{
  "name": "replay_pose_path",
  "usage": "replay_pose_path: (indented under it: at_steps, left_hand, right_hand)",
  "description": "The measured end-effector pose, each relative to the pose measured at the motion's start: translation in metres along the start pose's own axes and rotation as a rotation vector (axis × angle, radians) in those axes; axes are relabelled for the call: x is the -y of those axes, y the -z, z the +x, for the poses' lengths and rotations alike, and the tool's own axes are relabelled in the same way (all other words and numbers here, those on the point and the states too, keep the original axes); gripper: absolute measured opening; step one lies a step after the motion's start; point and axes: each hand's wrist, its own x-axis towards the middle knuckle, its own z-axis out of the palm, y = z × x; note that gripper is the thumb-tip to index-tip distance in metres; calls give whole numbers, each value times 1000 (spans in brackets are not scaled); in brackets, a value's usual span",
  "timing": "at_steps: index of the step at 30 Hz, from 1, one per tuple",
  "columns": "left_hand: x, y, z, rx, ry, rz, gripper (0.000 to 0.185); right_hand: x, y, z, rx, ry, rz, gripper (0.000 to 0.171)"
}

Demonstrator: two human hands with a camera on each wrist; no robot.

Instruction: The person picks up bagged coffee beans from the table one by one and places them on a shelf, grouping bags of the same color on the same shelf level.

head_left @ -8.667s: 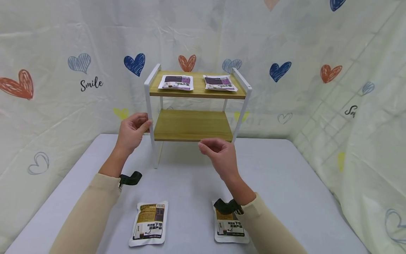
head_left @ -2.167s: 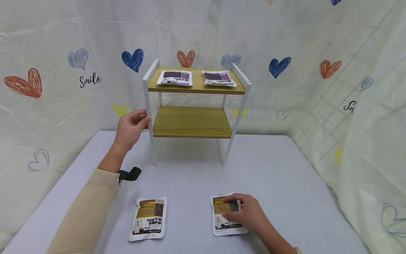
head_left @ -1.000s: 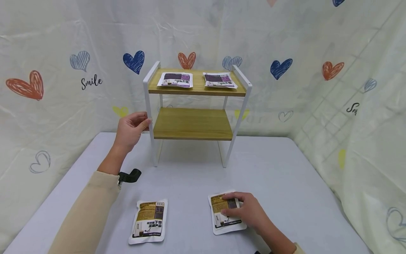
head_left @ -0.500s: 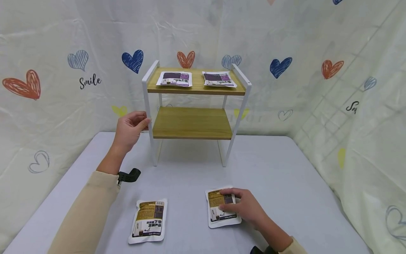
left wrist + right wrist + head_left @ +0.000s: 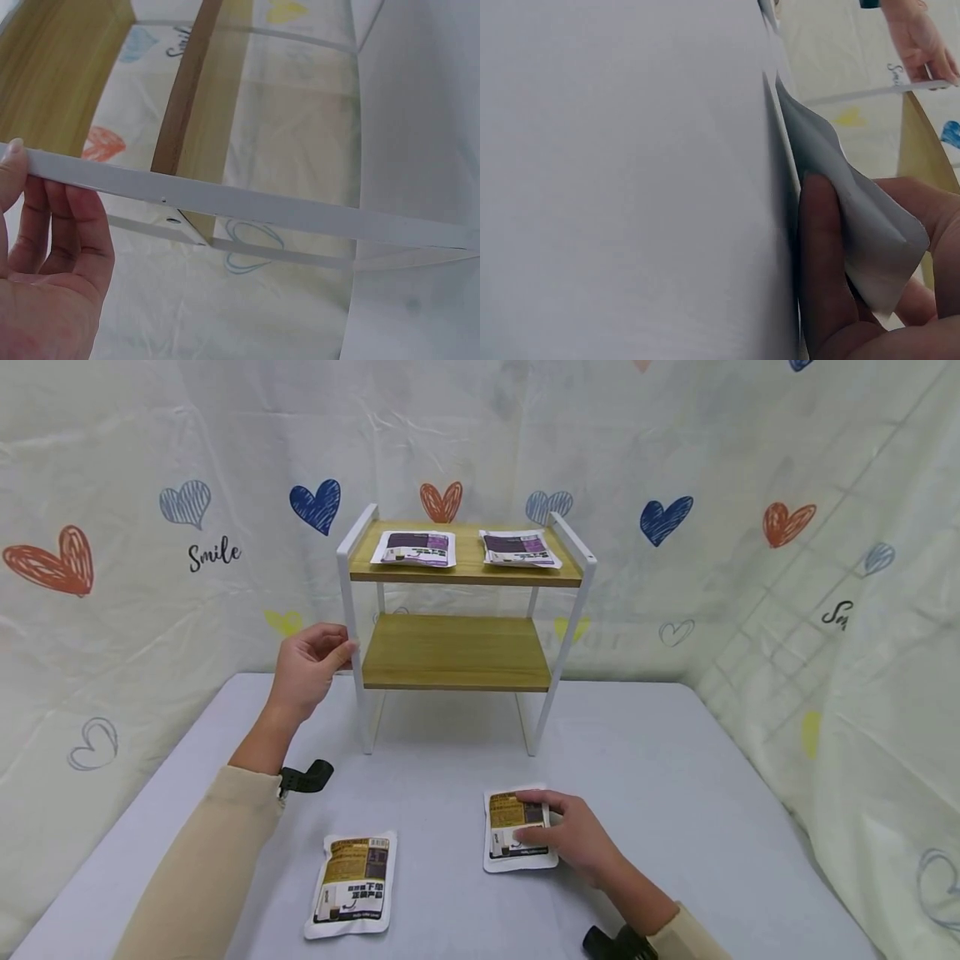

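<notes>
My left hand (image 5: pixel 303 672) grips the front left white post (image 5: pixel 352 610) of a two-tier wooden shelf rack (image 5: pixel 457 652). In the left wrist view, the thumb lies over the post (image 5: pixel 225 196) and the fingertips press its other side. My right hand (image 5: pixel 581 839) pinches the right edge of a white food pouch (image 5: pixel 507 814) with a brown and purple label. In the right wrist view, a finger (image 5: pixel 821 240) is under the pouch's grey side (image 5: pixel 877 232), close to the tabletop. Whether the whole pouch is off the table, I cannot tell.
Another such pouch (image 5: pixel 351 887) lies flat on the white table (image 5: pixel 435 793), front left. Two purple-labelled pouches lie on the top shelf: one left (image 5: pixel 415 549), one right (image 5: pixel 519 549). Behind hangs a heart-printed curtain (image 5: pixel 480 435).
My right hand has gone from beside the rack down to the right pouch, taken hold of its edge, and moved it forward and slightly left. The left hand has kept its place on the post.
</notes>
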Motion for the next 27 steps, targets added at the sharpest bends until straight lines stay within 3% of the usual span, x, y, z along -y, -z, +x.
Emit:
replay_pose_path:
  at_steps: [27]
  left_hand:
    - [0, 0, 0, 6, 5, -5, 31]
  right_hand:
    - [17, -2, 20, -2, 66, 133, 51]
